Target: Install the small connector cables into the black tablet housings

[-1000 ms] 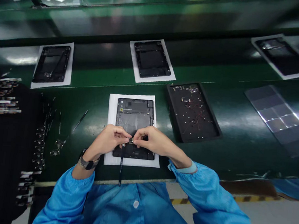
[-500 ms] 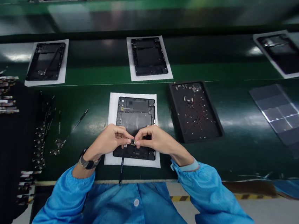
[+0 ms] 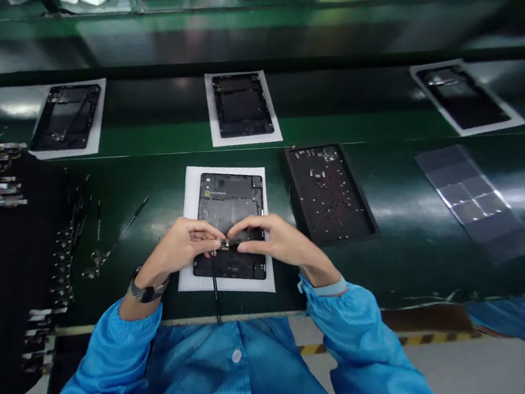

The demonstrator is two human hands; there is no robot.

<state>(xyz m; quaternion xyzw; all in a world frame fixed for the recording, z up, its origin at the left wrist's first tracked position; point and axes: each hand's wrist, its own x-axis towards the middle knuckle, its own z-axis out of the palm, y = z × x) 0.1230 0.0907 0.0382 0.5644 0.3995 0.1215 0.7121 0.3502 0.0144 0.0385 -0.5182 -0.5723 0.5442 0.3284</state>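
My left hand (image 3: 186,245) pinches a small circuit board (image 3: 224,244) between thumb and fingers. From it a thin black flex cable (image 3: 215,291) hangs down past the table's front edge. Just right of the board is my right hand (image 3: 279,241), its thumb and index finger spread apart. That index fingertip is close to the board; whether it touches cannot be made out. Beneath both hands lies an open black tablet housing (image 3: 236,210) on a white sheet (image 3: 189,215). The hands hide part of the housing's lower half.
A black tray (image 3: 335,213) with small parts stands to the right. Three more tablet housings, including one (image 3: 243,105) in the middle, rest on white sheets farther back. Loose flex cables (image 3: 65,265) and a black mat (image 3: 0,271) lie left. Clear plastic sheets (image 3: 480,202) lie far right.
My right thumb and index finger have parted and come off the board, which stays in my left hand. The cable's lower end has swung slightly right. The whole view has shifted a little.
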